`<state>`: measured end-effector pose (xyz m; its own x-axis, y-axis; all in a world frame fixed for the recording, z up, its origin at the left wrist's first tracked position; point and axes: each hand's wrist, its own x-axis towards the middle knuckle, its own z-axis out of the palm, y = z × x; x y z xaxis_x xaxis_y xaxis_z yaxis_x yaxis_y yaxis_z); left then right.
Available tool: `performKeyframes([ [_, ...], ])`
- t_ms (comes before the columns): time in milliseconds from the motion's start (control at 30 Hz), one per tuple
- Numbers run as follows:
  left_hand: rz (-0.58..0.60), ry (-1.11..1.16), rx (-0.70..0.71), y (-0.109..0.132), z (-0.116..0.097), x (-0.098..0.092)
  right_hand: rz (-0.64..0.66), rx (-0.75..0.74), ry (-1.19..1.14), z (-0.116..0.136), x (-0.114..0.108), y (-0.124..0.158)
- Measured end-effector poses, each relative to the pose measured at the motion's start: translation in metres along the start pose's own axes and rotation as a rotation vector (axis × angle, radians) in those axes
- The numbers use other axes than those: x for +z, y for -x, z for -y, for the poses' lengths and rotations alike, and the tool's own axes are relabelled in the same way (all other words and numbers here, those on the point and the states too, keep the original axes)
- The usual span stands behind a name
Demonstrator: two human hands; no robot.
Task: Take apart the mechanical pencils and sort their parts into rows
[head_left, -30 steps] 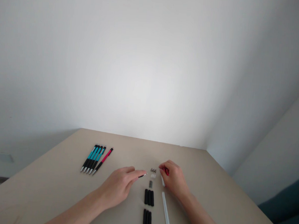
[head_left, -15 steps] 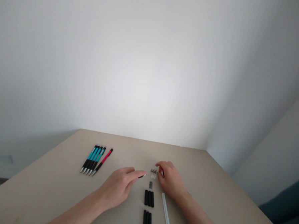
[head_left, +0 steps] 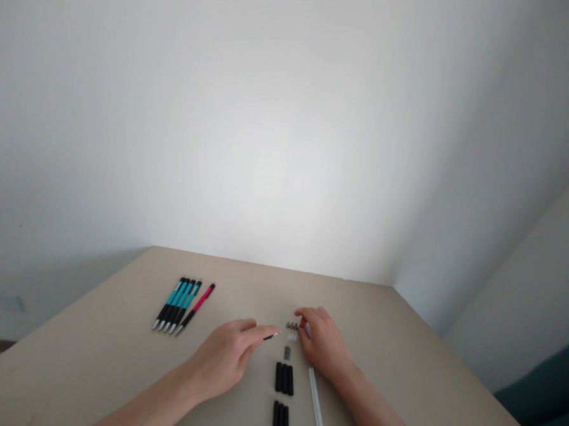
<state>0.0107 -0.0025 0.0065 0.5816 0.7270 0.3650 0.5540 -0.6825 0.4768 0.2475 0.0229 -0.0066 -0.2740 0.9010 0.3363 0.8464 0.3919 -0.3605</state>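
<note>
Looks to me like you're at the small-parts step: your right hand point(head_left: 324, 342) is curled right beside the little metal cones point(head_left: 292, 326), thumb and index finger a bit apart, though I can't tell if they touch one or if something's tucked in the palm. Your left hand point(head_left: 227, 356) is pinched on a slim black-and-white pen piece point(head_left: 271, 336), its thin end pointing toward the cones and the clear bits point(head_left: 292, 337) just below them. I'd say the next move calls for a light, precise fingertip pinch (those cones look easy to roll) while that left pinch stays steady.
</note>
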Motion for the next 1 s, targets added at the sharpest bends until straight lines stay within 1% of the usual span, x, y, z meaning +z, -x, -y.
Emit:
performKeyframes([
  [300,0.012,0.012,-0.028,0.000,0.000,0.001,0.022,0.028,0.002,-0.001,0.000,-0.002],
  [767,0.029,0.023,-0.046,0.000,0.000,0.001,0.028,0.033,0.000,-0.001,0.003,-0.003],
  [900,0.022,0.022,-0.053,-0.001,0.000,0.001,-0.030,0.011,-0.032,-0.002,-0.001,-0.003],
  [1000,0.008,0.019,-0.050,-0.001,-0.002,0.000,-0.090,-0.088,-0.143,0.008,-0.011,0.001],
])
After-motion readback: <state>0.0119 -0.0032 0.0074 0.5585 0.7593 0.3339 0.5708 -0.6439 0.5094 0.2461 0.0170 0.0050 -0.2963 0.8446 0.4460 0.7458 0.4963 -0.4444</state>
